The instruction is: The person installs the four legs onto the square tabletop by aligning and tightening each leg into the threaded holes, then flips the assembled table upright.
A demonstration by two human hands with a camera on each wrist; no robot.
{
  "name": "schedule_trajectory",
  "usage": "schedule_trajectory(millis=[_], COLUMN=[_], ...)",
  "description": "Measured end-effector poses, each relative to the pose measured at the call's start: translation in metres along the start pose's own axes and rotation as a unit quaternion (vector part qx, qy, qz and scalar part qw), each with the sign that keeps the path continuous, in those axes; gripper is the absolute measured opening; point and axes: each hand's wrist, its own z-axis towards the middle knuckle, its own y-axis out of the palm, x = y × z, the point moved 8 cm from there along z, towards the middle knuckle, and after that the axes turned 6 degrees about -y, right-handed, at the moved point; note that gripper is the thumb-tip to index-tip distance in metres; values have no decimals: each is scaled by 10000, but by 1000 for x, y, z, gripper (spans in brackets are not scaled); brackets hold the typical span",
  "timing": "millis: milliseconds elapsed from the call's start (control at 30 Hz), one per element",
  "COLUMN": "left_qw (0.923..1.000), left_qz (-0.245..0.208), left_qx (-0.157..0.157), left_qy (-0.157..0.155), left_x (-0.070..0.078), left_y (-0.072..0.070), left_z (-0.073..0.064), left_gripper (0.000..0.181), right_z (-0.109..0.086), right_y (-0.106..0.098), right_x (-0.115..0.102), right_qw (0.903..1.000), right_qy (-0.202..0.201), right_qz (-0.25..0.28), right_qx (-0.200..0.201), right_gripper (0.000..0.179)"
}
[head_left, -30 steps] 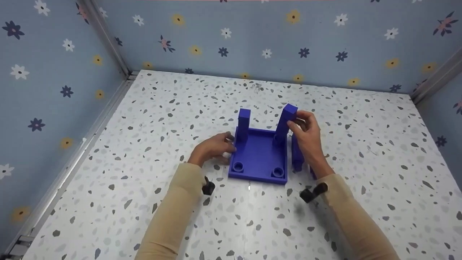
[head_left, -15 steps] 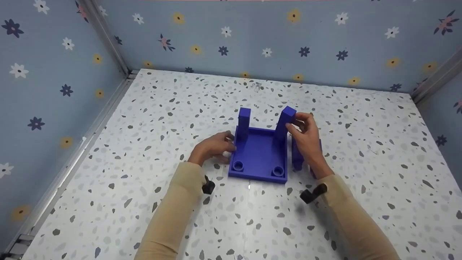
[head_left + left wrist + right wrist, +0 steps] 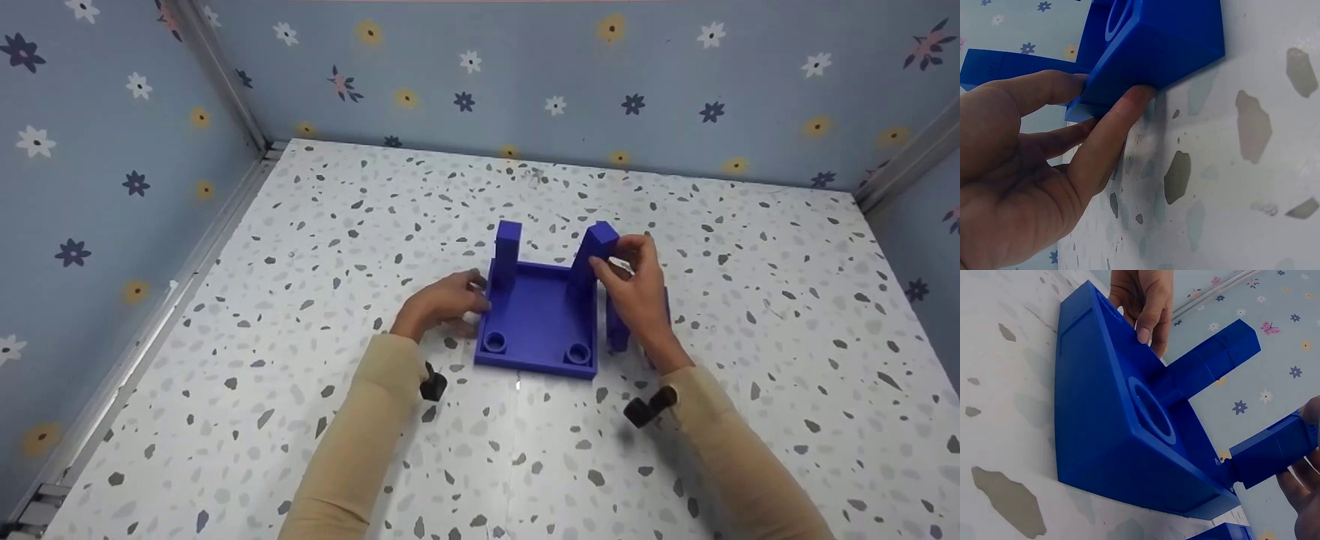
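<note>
A blue plastic square tabletop (image 3: 541, 319) lies underside up, with raised walls and round sockets at its corners. One blue table leg (image 3: 508, 247) stands upright at the far left corner. At the far right corner, my right hand (image 3: 636, 289) holds another leg (image 3: 587, 261) near its top between thumb and fingers. This leg leans slightly, its narrow lower end at the socket in the right wrist view. My left hand (image 3: 448, 298) grips the left wall, thumb at the rim and fingers along the outside. The near left socket (image 3: 495, 343) and near right socket (image 3: 577, 354) hold no legs.
Two more blue pieces lie right of the tabletop: one loose leg (image 3: 618, 334), and one (image 3: 667, 302) mostly hidden behind my right wrist. The speckled white table (image 3: 375, 202) meets flower-patterned walls (image 3: 420, 67) at the back and sides.
The leg in my right hand has turned about its length and sits slightly lower at the corner. My right fingers have shifted a little with it; the left hand stays on the tabletop wall.
</note>
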Motion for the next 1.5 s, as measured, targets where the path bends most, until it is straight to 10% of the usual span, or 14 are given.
schedule_trajectory(millis=[1133,1500], left_qw=[9997,9998], left_qz=[107,-117], left_qx=[86,10], left_qy=[179,156], left_x=[3,2], left_y=[1,2], left_z=[0,1], left_gripper=[49,50], right_z=[23,20], right_y=[2,-1], right_x=[15,12], right_qw=[9860,9918], right_qy=[555,400], right_qz=[1540,1172], right_qx=[-326,-326], right_gripper=[34,33])
